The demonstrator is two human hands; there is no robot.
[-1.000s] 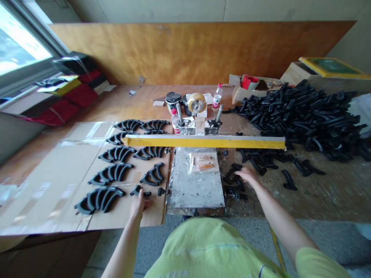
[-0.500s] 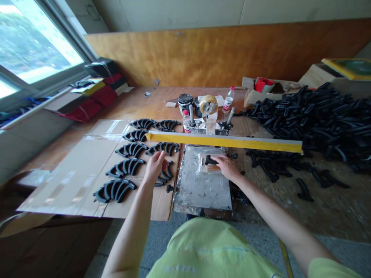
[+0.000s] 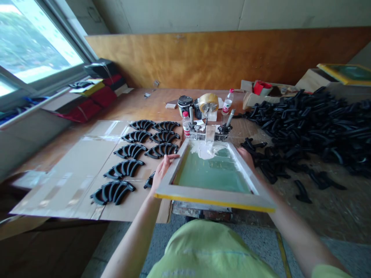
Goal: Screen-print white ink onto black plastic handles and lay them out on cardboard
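Observation:
A silkscreen frame [image 3: 213,192] with green mesh hangs tilted low over the metal base plate, hinged at its far end. White ink [image 3: 207,150] lies on the mesh near the hinge. Beside the frame's left rail is my left hand [image 3: 162,170], fingers stretched toward the rail and seeming to touch it. At the right rail, my right hand [image 3: 247,156] is partly covered by the frame, so its fingers are mostly hidden. The black curved part seen on the plate earlier is out of sight under the screen.
Black curved handles [image 3: 114,192] lie in fanned rows on cardboard [image 3: 66,177] at left. A large heap of similar parts [image 3: 319,123] fills the right side. Behind the hinge clamp [image 3: 199,136] stand bottles [image 3: 227,102], a dark tub [image 3: 184,104] and a tape roll [image 3: 208,102].
The screen frame has swung down from its raised position over the plate. My right hand has left the black part and moved to the frame's right side; my left hand is now beside its left rail.

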